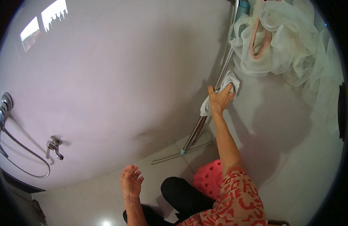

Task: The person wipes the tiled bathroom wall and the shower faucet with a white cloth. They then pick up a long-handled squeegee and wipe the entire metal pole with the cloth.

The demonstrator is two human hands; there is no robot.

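Observation:
A white cloth (205, 106) is bunched under my right hand (221, 99), pressed against shiny metal poles (222, 67) that lean into the wall corner. The thumb lies along the left of the poles, and some cloth shows above and below the fingers. Lower down, the poles meet a metal crossbar foot (165, 160) on the floor, with a light blue joint (182, 152). My left hand (131, 181) is raised over the floor, its fingers loosely bent and apart, holding nothing.
Pale mesh bath puffs (289, 42) with a pink loop (256, 55) hang at upper right. A pink perforated plastic basket (206, 179) sits by my knee. Left, the wall carries a tap (54, 147) and a hand shower (0, 121) with a hose (27, 152).

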